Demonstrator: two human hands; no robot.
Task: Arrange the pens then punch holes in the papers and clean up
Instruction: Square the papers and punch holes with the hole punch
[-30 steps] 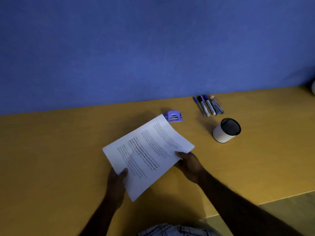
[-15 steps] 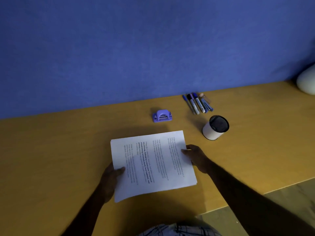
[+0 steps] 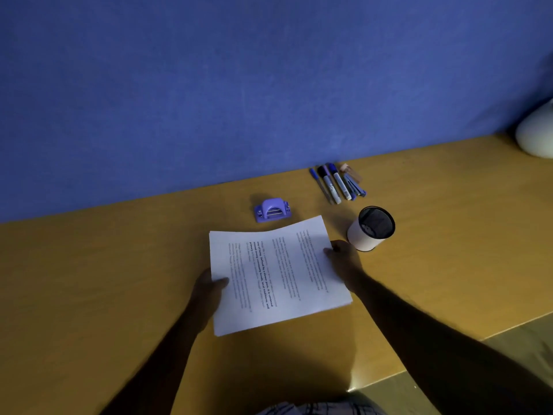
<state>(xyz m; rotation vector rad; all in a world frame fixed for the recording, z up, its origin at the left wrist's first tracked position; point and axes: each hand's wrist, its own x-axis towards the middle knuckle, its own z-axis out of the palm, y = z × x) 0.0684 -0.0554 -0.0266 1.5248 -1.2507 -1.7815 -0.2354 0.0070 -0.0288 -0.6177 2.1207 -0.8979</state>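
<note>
I take the stack of white printed papers (image 3: 278, 277) as the middle of my dial. It lies over the yellow-brown wooden desk (image 3: 89, 280), turned sideways so that the lines of text run from near to far, with its far right corner bowed upward. I cannot tell whether its underside sits flat on the wood.

The left hand (image 3: 208, 290) grips the stack at its 8 o'clock edge, with the thumb laid on top of the sheet and the other fingers hidden beneath. So it pinches the paper. The right hand (image 3: 342, 256) takes the 3 o'clock edge, its thumb tip pressed on the top sheet. Its remaining fingers are out of my sight under the paper, but it reads as a pinch too.

At 12 o'clock, just beyond the far edge and apart from it, stands the small purple plastic hole punch (image 3: 272, 209). At 1 o'clock, against the blue textured wall (image 3: 239, 85), a row of blue and black pens and markers (image 3: 336, 184) lies side by side on the desk. At 2 o'clock, near the right hand, a white cylindrical pen cup with a black mesh inside (image 3: 366, 235) stands upright. Far out at 2 o'clock, a pale rounded object (image 3: 538, 136) is cut off by the frame. At 6 o'clock I see a strip of plaid cloth (image 3: 314, 410).
</note>
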